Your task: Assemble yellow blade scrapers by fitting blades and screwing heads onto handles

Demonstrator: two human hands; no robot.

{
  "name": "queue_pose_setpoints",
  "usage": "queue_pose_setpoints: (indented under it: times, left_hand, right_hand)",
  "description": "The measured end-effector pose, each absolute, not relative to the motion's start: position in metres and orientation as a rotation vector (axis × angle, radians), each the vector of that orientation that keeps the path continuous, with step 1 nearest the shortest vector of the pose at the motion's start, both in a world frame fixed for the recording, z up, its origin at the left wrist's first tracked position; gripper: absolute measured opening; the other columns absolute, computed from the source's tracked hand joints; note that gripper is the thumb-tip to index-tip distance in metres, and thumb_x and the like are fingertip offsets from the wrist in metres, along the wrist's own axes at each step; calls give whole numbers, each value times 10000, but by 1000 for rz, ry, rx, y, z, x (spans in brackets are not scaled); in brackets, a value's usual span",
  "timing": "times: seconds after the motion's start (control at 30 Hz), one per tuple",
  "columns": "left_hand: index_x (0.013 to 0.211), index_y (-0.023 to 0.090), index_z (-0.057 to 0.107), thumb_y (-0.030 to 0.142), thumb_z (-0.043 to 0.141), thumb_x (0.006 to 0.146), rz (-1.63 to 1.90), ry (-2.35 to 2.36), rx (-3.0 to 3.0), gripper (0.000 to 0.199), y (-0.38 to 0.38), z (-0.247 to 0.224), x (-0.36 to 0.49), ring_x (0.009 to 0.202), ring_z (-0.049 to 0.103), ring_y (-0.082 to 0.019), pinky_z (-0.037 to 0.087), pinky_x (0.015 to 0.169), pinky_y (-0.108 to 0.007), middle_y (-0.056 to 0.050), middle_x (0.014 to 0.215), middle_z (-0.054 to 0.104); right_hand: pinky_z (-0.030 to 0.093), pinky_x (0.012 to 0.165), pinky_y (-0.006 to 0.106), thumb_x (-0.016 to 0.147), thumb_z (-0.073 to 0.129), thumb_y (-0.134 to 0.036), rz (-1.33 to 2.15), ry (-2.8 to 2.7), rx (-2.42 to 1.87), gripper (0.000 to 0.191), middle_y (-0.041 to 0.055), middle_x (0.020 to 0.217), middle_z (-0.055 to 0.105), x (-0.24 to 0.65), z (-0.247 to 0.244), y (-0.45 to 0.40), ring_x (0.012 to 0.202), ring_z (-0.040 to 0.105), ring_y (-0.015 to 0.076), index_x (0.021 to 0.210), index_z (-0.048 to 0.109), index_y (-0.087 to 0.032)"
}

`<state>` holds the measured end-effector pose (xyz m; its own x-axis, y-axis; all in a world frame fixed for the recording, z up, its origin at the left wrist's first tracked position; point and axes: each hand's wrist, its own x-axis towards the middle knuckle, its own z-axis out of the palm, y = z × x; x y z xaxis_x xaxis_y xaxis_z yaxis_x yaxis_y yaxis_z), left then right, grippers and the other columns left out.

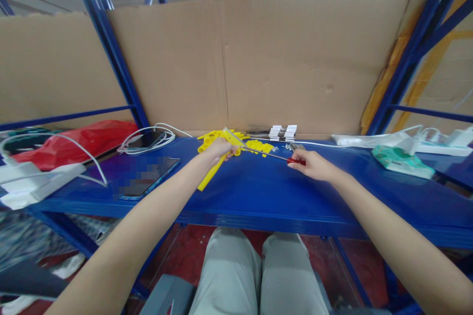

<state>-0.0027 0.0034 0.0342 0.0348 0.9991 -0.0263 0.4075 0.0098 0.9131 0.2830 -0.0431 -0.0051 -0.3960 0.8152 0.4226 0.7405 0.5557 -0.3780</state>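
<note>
Right hand point(312, 163) holding screwdriver point(290, 160), any writing illegible

A tall cardboard sheet point(277, 64) stands along the back of the blue bench point(281, 192), between blue metal posts point(114, 54). On the left lie a red bag point(81, 145), a coiled white cable point(127, 149), a white block point(40, 184) and — near the front edge — a flat device point(153, 180) with a dark screen. Towards the right end, a green-and-white packet point(401, 161) rests near a white power strip point(443, 149).
</note>
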Motion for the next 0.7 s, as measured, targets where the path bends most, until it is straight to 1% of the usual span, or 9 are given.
queue_pose_setpoints:
  times: [0.13, 0.3, 0.4, 0.5, 0.6, 0.7]
  left_hand:
    - [600, 163, 463, 37, 492, 864, 951, 1488, 1480, 294, 0, 37, 1, 335, 337, -40, 239, 393, -215, 53, 431, 450]
    - [640, 154, 489, 17, 488, 850, 965, 1519, 1444, 251, -3, 41, 6, 344, 350, -46, 261, 405, -215, 50, 445, 471]
    - [626, 148, 506, 21, 499, 839, 963, 1556, 1501, 248, -3, 39, 7, 347, 362, -51, 279, 413, -220, 45, 437, 467]
    - [591, 146, 509, 58, 544, 831, 961, 1633, 1623, 259, -3, 36, 8, 348, 386, -60, 287, 414, -219, 43, 411, 450]
    - [611, 144, 535, 118, 579, 832, 956, 1727, 1723, 227, -2, 34, 10, 347, 412, -69, 305, 419, -212, 49, 402, 449]
    - [663, 134, 577, 157, 578, 842, 959, 1787, 1775, 180, -2, 33, 15, 349, 437, -83, 330, 428, -208, 53, 401, 457]
  right_hand:
    - [359, 541, 263, 819, 523, -375, 133, -2233, -1242, 199, 17, 631, 578, 283, -4, -44, 551, 494, 146, 709, 485, -214]
    - [364, 547, 267, 826, 526, -349, 63, -2235, -1247, 183, 26, 640, 595, 283, -3, -45, 554, 509, 153, 708, 489, -214]
    - [370, 558, 275, 832, 518, -343, 46, -2242, -1294, 184, 38, 652, 609, 281, -2, -47, 566, 525, 163, 705, 493, -213]
    - [376, 579, 284, 855, 493, -342, 13, -2259, -1389, 185, 63, 700, 642, 278, 1, -50, 613, 560, 184, 731, 528, -209]
    - [387, 610, 290, 884, 454, -336, -40, -2271, -1455, 203, 86, 781, 678, 277, 3, -53, 685, 596, 201, 789, 578, -205]
    - [395, 617, 291, 894, 431, -340, -13, -2289, -1414, 237, 85, 758, 678, 279, 2, -52, 665, 593, 193, 777, 580, -198]
